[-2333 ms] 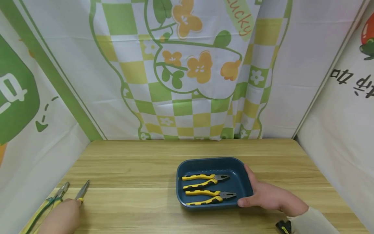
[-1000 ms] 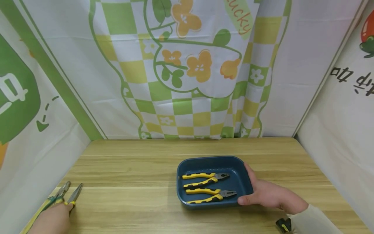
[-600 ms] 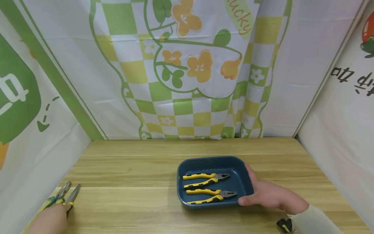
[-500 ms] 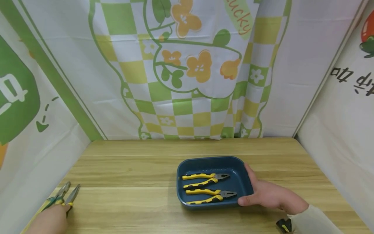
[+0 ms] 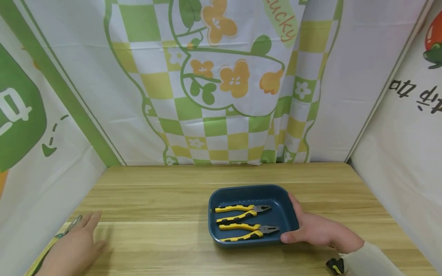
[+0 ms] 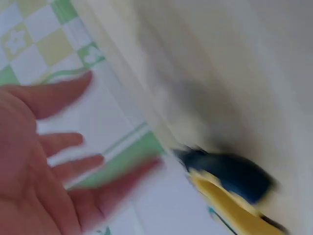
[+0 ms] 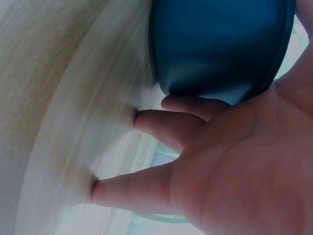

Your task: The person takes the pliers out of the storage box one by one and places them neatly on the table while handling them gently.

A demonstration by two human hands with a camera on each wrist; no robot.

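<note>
My left hand, blurred by motion, is over the left end of the table with its fingers spread; its palm shows bare in the left wrist view. Green-and-yellow pliers lie partly under it. Yellow pliers handles with a dark grip appear beside the fingers in the left wrist view. My right hand holds the right end of a dark blue rectangular tray, thumb at the near corner and fingers along the far side. Inside lie two pairs of yellow-and-black pliers, heads pointing right.
A black-and-yellow tool end lies by my right sleeve. The wood-grain table is walled in by printed cloth behind and at both sides.
My left hand has let go of the long-nose pliers, laid beside the green-and-yellow ones and now hidden by the hand, and its fingers have spread. The right hand and tray stay put.
</note>
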